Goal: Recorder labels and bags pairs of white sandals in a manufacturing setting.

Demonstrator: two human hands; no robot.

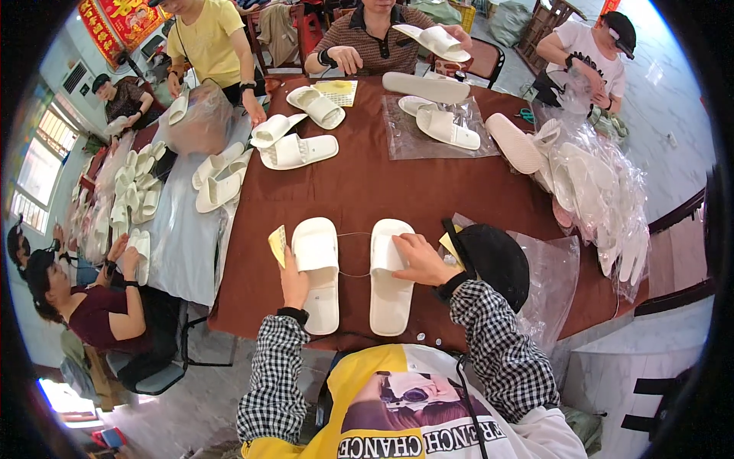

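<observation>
Two white slippers lie side by side before me, soles down, joined by a thin clear thread [353, 234]. My left hand [295, 284] is closed at the outer edge of the left slipper [316, 264], with a yellow sheet of paper [277, 245] sticking up from its fingers. Across the strap of the right slipper [391, 302] lies my right hand [423, 262], its thumb and fingers gripping the strap from the right side. Part of each slipper is covered by my hands.
A black cap [493, 264] and a clear plastic bag [554, 279] lie right of my hand on the brown tablecloth [397, 187]. Bagged slippers [592, 183] are heaped at the right edge. More slippers [300, 151] lie farther back. Several people sit or stand around the tables.
</observation>
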